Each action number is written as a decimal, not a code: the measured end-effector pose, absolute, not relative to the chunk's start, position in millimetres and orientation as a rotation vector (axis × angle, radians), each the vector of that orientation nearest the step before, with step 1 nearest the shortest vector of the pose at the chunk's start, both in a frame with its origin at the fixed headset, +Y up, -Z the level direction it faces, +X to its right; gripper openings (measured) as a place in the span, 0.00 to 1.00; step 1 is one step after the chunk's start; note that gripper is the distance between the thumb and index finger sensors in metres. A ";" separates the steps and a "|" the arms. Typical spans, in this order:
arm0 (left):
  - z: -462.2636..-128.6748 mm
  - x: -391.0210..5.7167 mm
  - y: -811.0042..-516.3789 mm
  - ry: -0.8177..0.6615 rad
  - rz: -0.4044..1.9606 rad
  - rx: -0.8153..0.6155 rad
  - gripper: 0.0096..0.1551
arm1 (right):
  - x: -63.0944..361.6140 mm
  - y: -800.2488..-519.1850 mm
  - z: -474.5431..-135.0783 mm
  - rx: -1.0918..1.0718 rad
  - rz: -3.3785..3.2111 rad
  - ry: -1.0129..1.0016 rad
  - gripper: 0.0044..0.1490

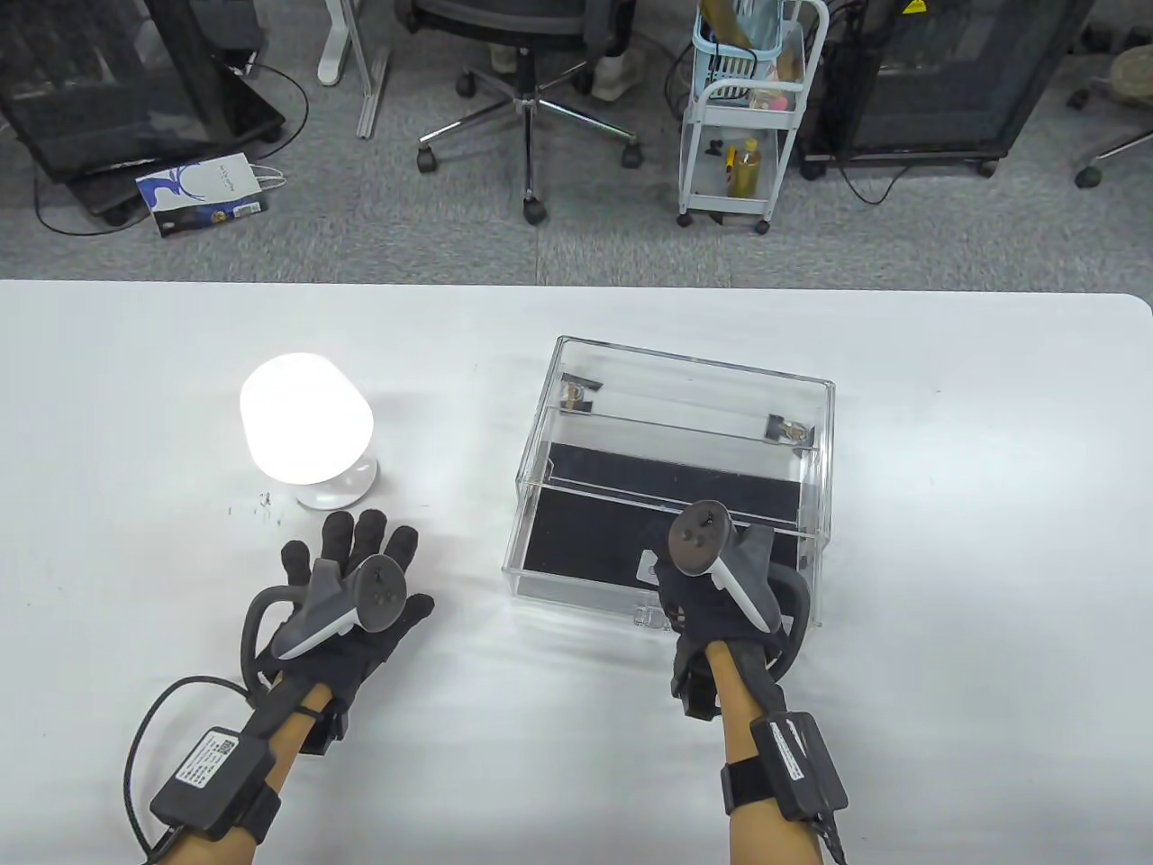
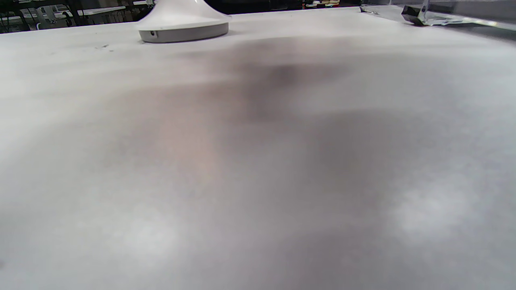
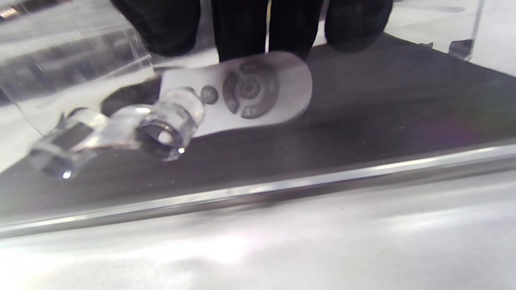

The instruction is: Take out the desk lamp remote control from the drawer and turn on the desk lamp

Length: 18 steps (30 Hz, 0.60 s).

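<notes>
The white desk lamp (image 1: 306, 431) glows brightly on the left of the table; its base also shows in the left wrist view (image 2: 183, 28). The clear acrylic drawer box (image 1: 811, 405) stands to its right, its black-lined drawer pulled out towards me. My right hand (image 1: 712, 577) reaches into the drawer, and its fingers (image 3: 242, 32) hold the far end of the white remote control (image 3: 250, 92), low over the black liner. A corner of the remote shows in the table view (image 1: 647, 568). My left hand (image 1: 360, 550) lies flat and open on the table just in front of the lamp, empty.
The drawer's clear knob (image 3: 169, 125) sticks out at its front, close to my right wrist. The white table (image 1: 946, 631) ends at its far edge; beyond it stand an office chair (image 1: 531, 81) and a small cart (image 1: 748, 108).
</notes>
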State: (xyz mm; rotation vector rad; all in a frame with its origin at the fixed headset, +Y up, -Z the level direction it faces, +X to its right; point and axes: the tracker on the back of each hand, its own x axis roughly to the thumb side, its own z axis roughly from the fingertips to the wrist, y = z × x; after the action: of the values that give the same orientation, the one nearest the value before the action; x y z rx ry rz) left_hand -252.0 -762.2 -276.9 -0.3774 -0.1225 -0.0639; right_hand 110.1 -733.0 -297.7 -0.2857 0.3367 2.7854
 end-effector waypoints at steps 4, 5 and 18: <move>-277.3 -251.7 -762.8 -0.123 -0.064 -0.380 0.45 | 110.4 -733.1 -297.1 -0.275 2.792 0.312 0.28; -277.3 -251.4 -762.8 -0.124 -0.063 -0.381 0.45 | 110.5 -732.5 -296.8 -0.273 2.799 0.304 0.29; -275.6 -248.7 -762.0 -0.139 -0.072 -0.376 0.45 | 87.1 -669.5 -252.9 -0.105 2.964 0.047 0.36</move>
State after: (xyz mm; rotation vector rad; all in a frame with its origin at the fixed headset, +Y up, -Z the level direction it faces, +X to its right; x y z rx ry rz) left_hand -248.7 -762.0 -275.6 -0.3764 -0.1388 -0.0717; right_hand 87.1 -669.5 -252.9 -0.1053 0.0467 2.9637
